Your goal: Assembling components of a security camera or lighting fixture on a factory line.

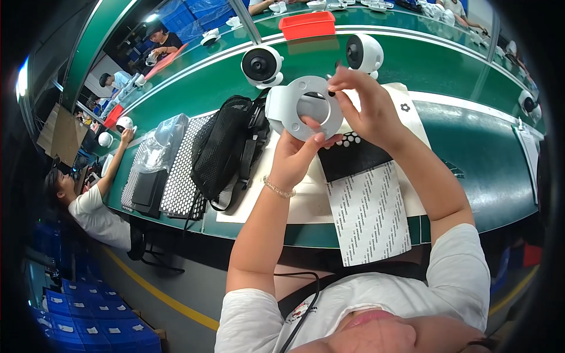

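Observation:
My left hand point(299, 154) grips a white plastic base point(285, 106) by its lower edge. The base has a broad ring with a round opening and small round recesses in its face. At the ring's upper right rim, my right hand point(372, 109) pinches a small black pad point(331, 93) between thumb and finger; its exact shape is hard to make out. Below the hands lies a black sheet point(356, 162) with white round spots along its top. A white printed backing sheet point(371, 215) continues from it and overhangs the front edge of the table.
Two white cameras with black round fronts, a left one point(261, 66) and a right one point(364, 54), stand beyond my hands. A black mesh bag point(223, 147) and dotted sheets point(187, 170) lie left. A red tray point(307, 25) sits further back. A co-worker point(97, 206) reaches in at left.

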{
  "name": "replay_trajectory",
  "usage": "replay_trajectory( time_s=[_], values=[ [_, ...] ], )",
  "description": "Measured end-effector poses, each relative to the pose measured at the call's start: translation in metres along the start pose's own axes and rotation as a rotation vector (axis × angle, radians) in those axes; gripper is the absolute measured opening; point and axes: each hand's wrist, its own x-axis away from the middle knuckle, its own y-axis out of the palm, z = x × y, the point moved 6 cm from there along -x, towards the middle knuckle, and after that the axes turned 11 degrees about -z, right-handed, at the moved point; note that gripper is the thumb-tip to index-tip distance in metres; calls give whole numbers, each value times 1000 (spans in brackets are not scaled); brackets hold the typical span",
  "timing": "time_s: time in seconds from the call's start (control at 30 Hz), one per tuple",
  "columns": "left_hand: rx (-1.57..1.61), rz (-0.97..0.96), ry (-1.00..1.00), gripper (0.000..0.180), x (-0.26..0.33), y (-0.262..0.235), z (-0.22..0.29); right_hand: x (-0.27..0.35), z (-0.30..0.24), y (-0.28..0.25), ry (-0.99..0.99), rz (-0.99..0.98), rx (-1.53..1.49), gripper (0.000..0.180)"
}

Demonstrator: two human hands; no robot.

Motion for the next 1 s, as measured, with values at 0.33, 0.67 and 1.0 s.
replay_trajectory(
  time_s=[0.33,0.67,1.0],
  values=[
    [-30,-18,74,15,-1,-2,-4,5,-26,9,-8,-38,275,61],
    [-190,-60,-100,18,3,13,-12,-3,5,1,215,-54,-330,54],
    [-148,-45,-119,17,3,10,-16,-2,-11,-2,42,-46,261,48]
  ],
)
